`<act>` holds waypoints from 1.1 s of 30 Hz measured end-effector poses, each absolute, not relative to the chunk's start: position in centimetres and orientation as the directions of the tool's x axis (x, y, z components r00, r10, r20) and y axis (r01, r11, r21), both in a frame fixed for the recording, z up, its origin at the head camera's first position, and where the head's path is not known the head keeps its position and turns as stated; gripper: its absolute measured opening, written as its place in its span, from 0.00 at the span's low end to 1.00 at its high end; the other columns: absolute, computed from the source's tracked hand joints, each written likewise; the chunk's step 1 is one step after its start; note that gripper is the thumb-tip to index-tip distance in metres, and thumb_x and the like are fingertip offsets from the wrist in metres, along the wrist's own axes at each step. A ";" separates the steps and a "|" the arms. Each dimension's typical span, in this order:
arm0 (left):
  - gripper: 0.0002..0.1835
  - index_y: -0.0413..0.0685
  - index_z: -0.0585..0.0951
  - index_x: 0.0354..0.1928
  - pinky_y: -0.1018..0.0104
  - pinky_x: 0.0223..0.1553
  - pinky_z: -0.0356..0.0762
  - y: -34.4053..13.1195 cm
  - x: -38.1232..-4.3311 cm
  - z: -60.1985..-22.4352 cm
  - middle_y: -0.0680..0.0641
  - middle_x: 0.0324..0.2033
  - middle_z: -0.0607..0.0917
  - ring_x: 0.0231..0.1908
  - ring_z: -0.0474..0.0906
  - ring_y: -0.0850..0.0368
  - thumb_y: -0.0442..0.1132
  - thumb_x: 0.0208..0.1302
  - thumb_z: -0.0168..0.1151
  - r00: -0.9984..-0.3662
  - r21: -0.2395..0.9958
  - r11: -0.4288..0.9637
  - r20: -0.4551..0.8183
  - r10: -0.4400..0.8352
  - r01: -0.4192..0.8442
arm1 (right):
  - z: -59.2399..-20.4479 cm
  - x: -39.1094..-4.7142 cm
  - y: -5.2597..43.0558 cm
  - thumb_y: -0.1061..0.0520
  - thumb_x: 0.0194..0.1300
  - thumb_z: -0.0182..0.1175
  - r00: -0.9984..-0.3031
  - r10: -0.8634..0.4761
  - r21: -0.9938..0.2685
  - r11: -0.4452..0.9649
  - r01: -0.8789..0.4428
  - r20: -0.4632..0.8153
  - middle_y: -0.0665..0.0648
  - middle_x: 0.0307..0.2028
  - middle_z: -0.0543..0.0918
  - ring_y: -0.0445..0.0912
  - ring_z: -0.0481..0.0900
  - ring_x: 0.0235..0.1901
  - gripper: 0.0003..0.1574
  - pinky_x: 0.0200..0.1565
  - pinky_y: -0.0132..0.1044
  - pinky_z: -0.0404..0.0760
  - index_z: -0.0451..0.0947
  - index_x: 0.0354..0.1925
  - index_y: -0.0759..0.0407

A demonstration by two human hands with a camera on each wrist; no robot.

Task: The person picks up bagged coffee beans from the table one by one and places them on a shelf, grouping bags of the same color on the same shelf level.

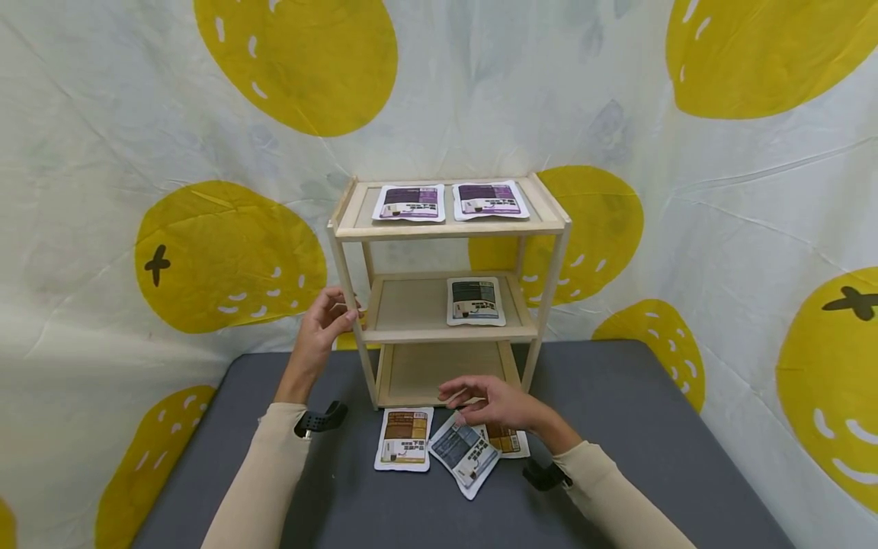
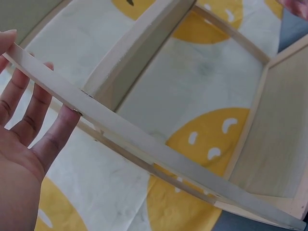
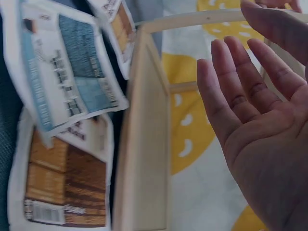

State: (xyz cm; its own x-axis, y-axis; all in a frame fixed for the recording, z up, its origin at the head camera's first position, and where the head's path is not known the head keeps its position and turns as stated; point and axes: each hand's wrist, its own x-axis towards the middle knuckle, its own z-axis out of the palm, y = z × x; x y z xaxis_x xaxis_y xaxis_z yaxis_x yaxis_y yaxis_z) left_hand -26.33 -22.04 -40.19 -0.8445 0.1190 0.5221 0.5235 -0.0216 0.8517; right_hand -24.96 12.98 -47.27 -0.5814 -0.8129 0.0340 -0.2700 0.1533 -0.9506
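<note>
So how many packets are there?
6: two purple packets on the top shelf, a dark one on the middle shelf, a blue one and two brown ones on the table. More may be hidden.

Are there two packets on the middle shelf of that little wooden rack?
No, the middle shelf holds just one packet, lying toward its right side.

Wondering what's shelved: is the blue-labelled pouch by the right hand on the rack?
Off. The blue-labelled pouch is in front of the wooden rack, overlapping a brown-labelled pouch on the grey table.
</note>
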 end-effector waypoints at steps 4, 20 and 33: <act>0.18 0.29 0.67 0.60 0.61 0.44 0.85 -22.0 -26.3 -40.1 0.47 0.45 0.81 0.43 0.81 0.41 0.29 0.73 0.57 -0.843 0.851 -0.032 0.524 0.118 0.525 | -48.4 -24.9 13.2 0.66 0.66 0.66 -0.580 -0.815 -0.955 0.168 -0.243 0.004 0.66 0.67 0.75 0.65 0.75 0.63 0.36 0.60 0.45 0.80 0.68 0.70 0.62; 0.18 0.31 0.69 0.60 0.64 0.45 0.84 -22.1 -26.4 -40.3 0.48 0.45 0.81 0.47 0.80 0.39 0.31 0.73 0.58 -0.854 0.859 0.001 0.509 0.103 0.512 | -51.9 -24.5 14.2 0.68 0.66 0.65 -0.604 -0.794 -0.958 0.217 -0.186 -0.063 0.74 0.64 0.73 0.71 0.71 0.63 0.34 0.54 0.34 0.81 0.69 0.68 0.71; 0.20 0.30 0.69 0.61 0.65 0.47 0.83 -22.1 -26.4 -40.2 0.49 0.45 0.81 0.49 0.80 0.36 0.31 0.73 0.58 -0.862 0.865 0.023 0.498 0.093 0.502 | -53.3 -24.5 14.8 0.66 0.65 0.67 -0.672 -0.740 -0.924 0.282 -0.258 -0.038 0.68 0.60 0.79 0.64 0.77 0.57 0.30 0.51 0.37 0.81 0.74 0.64 0.68</act>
State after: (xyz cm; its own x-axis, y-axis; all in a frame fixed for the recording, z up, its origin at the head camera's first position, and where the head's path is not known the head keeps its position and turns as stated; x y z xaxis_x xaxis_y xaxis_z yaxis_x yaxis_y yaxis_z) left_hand -26.41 -22.10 -40.19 -0.8623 0.0926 0.4979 0.5018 0.0233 0.8647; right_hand -24.46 14.85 -53.33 -0.6719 -0.7396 -0.0377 -0.2584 0.2819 -0.9240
